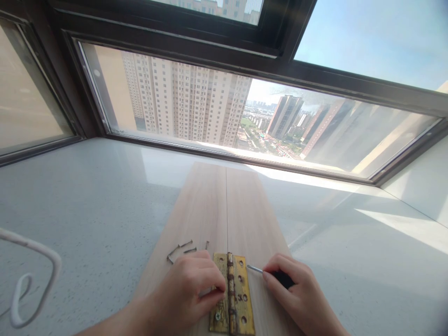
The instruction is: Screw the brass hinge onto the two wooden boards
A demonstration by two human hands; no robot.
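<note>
A worn brass hinge lies open across the seam between two pale wooden boards. One screw head sits in a lower hole of its left leaf; the right leaf's holes show no screws. My left hand rests over the left leaf, thumb and forefinger pinched together; whatever is between the fingertips is too small to make out. To the right of the hinge, my right hand is closed on a screwdriver with a black handle, its metal shaft pointing left near the hinge's right edge. Several loose screws lie beyond my left hand.
The boards lie on a pale speckled sill. A white curled cable or rod is at the far left. Dark window frames stand behind the sill, with tall buildings outside. Sunlight falls across the right side.
</note>
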